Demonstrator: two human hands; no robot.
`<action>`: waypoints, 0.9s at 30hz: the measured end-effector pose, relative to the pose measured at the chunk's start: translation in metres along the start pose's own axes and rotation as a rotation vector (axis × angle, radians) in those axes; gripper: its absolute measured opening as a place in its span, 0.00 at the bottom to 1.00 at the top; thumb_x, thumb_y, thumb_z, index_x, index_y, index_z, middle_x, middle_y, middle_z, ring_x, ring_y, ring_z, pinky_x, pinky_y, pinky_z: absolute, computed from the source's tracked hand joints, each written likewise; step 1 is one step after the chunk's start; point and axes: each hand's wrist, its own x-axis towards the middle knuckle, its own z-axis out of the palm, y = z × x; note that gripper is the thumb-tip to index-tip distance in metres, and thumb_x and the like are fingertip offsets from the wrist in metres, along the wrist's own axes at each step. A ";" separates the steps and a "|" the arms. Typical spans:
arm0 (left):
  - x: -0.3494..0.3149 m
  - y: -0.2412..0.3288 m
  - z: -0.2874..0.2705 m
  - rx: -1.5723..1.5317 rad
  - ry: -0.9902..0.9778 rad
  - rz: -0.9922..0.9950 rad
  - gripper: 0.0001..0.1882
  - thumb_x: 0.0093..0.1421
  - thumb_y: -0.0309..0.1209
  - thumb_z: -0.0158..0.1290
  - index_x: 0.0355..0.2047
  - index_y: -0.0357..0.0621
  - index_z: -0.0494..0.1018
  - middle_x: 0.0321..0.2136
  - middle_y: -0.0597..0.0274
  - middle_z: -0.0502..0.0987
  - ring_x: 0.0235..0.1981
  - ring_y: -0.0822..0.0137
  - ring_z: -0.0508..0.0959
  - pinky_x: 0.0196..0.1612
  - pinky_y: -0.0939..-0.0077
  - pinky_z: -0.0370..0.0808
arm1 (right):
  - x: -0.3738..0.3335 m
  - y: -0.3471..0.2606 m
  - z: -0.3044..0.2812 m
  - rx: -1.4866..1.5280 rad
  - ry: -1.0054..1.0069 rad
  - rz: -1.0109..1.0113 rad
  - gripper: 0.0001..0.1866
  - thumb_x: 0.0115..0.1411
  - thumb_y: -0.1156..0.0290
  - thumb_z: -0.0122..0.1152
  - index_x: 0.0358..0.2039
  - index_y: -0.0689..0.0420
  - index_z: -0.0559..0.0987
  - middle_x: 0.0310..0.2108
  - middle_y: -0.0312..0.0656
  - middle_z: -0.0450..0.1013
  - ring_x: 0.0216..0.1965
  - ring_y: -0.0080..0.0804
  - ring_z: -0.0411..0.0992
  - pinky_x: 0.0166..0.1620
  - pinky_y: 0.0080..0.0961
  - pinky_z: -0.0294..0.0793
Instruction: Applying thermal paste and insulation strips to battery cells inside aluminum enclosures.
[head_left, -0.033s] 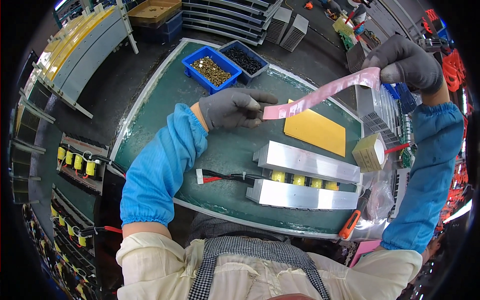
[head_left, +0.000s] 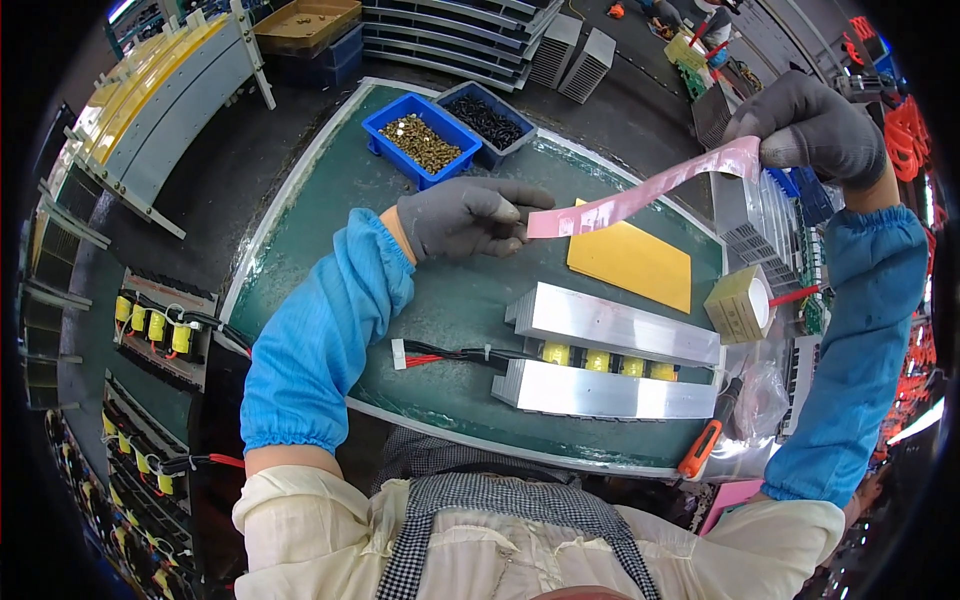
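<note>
A pink strip (head_left: 640,200), like a length of tape, stretches slantwise above the table between my gloved hands. My right hand (head_left: 815,130) is closed, pinching its upper right end between thumb and fingers. At the lower left end is my left hand (head_left: 465,218), thumb and fingertips at the strip's edge and the index finger stretched out above. Beneath the strip lies a yellow-orange sheet (head_left: 630,262). Nearer me rest two silvery finned metal bars (head_left: 610,388) with yellow wound coils (head_left: 597,360) between them. Black and red leads (head_left: 450,354) with a white tag run out leftward.
A blue bin of brass-coloured fittings (head_left: 425,145) and a grey bin of black parts (head_left: 487,118) stand at the far edge. On the right are a small carton (head_left: 738,305), an orange-handled tool (head_left: 700,448) and stacked heat sinks (head_left: 755,225). Coil assemblies (head_left: 160,325) sit at left.
</note>
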 end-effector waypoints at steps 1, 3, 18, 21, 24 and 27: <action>0.001 0.001 0.002 0.004 -0.004 -0.005 0.34 0.59 0.22 0.46 0.66 0.28 0.51 0.44 0.51 0.73 0.40 0.65 0.77 0.44 0.74 0.80 | -0.001 0.002 -0.001 0.001 0.007 0.002 0.20 0.49 0.69 0.72 0.41 0.66 0.81 0.41 0.51 0.79 0.42 0.40 0.78 0.50 0.36 0.76; 0.003 0.003 0.008 0.059 -0.002 0.016 0.34 0.60 0.24 0.47 0.66 0.28 0.52 0.42 0.53 0.73 0.41 0.65 0.77 0.44 0.75 0.79 | -0.002 0.006 -0.003 0.054 -0.084 0.034 0.22 0.48 0.66 0.73 0.40 0.67 0.82 0.39 0.51 0.79 0.41 0.40 0.78 0.49 0.34 0.76; 0.079 0.011 0.048 0.393 0.029 -0.148 0.30 0.61 0.31 0.54 0.61 0.30 0.62 0.42 0.57 0.72 0.38 0.69 0.71 0.43 0.76 0.72 | -0.046 0.029 -0.028 -0.108 -0.099 -0.030 0.19 0.54 0.68 0.70 0.45 0.65 0.81 0.44 0.50 0.79 0.43 0.38 0.78 0.53 0.35 0.76; 0.094 0.005 0.029 0.276 -0.145 -0.171 0.27 0.61 0.29 0.54 0.60 0.31 0.65 0.43 0.56 0.74 0.39 0.68 0.74 0.43 0.76 0.74 | -0.053 0.036 -0.030 -0.087 -0.051 0.019 0.21 0.54 0.65 0.69 0.45 0.65 0.81 0.44 0.50 0.79 0.43 0.39 0.78 0.53 0.36 0.76; 0.111 0.004 0.043 0.374 -0.152 -0.176 0.28 0.61 0.31 0.55 0.60 0.31 0.65 0.44 0.57 0.72 0.38 0.70 0.72 0.44 0.76 0.73 | -0.063 0.002 -0.046 0.023 -0.451 0.415 0.52 0.63 0.49 0.58 0.70 0.64 0.36 0.67 0.56 0.55 0.62 0.49 0.63 0.61 0.38 0.65; 0.119 0.003 0.050 0.439 -0.167 -0.200 0.27 0.61 0.33 0.56 0.58 0.32 0.67 0.44 0.58 0.73 0.38 0.70 0.73 0.44 0.76 0.73 | -0.074 0.005 -0.043 -0.036 -0.411 0.393 0.49 0.65 0.46 0.53 0.70 0.64 0.40 0.65 0.54 0.59 0.60 0.44 0.65 0.60 0.36 0.65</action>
